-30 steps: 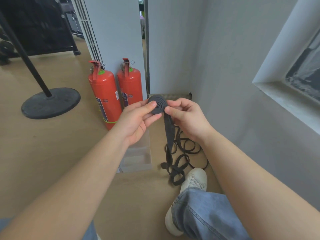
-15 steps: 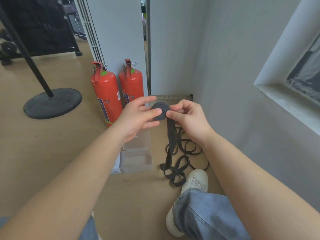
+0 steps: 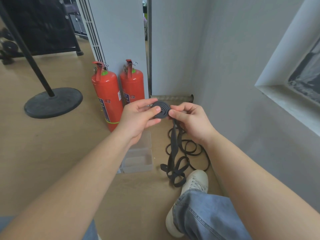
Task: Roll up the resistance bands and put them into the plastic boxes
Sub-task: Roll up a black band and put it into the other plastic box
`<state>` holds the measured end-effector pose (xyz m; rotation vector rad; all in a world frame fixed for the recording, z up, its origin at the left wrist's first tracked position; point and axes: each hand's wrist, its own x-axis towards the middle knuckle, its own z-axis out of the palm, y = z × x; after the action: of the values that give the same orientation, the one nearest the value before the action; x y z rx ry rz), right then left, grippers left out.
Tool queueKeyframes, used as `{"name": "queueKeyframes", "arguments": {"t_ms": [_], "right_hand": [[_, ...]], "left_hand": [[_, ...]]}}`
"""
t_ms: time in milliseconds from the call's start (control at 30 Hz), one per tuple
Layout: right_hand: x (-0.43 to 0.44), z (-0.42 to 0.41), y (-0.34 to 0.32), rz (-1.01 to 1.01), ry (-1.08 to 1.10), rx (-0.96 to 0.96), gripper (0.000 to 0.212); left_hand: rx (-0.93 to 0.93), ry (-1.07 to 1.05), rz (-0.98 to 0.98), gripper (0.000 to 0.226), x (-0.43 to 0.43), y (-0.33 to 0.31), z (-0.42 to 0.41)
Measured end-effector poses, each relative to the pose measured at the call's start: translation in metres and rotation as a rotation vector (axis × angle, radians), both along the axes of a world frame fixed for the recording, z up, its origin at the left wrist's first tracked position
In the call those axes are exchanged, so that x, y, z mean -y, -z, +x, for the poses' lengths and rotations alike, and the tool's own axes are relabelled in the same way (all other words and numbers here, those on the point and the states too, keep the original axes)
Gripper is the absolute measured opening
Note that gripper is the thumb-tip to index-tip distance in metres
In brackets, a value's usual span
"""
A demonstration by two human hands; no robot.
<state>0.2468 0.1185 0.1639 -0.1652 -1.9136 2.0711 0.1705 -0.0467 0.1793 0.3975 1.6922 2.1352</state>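
"Resistance band [image 3: 160, 109]: where is it just now?"

"Centre of the frame, held up between both hands. Most of it is wound into a flat, dark spiral, like a liquorice wheel. The left hand [image 3: 138, 118] pinches the roll, thumb on its face and fingers behind. The right hand [image 3: 192, 120] pinches the rim where the unrolled tail [image 3: 173, 146] leaves it."

"And the tail?"

"It hangs down to the floor [image 3: 52, 153] and ends in a floppy tangle of loops just beside a white shoe [image 3: 196, 182], lower centre."

"So which step is this?"

"Rolling, I'd say, and partway through. Next, the roll needs turning while the right hand feeds the tail on flat and tight. If the grip loosens, I'd expect it to spring open."

"The box?"

"A clear plastic box [image 3: 138, 168], rectangular and hard-walled, sits on the floor below the left hand. I can't tell what's inside. More thin dark bands [image 3: 192, 154] lie in loose rings to its right. The band looks matte, rubbery and limp. Two glossy red fire extinguishers [image 3: 108, 99] stand behind, left of centre."
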Motion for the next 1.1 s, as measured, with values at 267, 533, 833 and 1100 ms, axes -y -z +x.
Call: {"name": "queueKeyframes", "arguments": {"t_ms": [267, 533, 833, 1100], "right_hand": [[0.010, -0.002, 0.004, 0.024, 0.143, 0.015, 0.010], [-0.001, -0.001, 0.001, 0.394, 0.080, 0.121, 0.016], [0.012, -0.003, -0.002, 0.107, 0.029, 0.017, 0.018], [0.007, 0.000, 0.004, 0.050, -0.091, 0.021, 0.027]], "left_hand": [[0.106, -0.005, 0.116, 0.031, -0.008, 0.015, 0.008], [-0.420, 0.130, -0.509, 0.021, 0.007, 0.006, -0.010], [0.026, 0.061, -0.107, 0.038, 0.007, 0.007, -0.009], [0.077, 0.176, -0.101, 0.034, 0.010, 0.009, -0.008]]}}
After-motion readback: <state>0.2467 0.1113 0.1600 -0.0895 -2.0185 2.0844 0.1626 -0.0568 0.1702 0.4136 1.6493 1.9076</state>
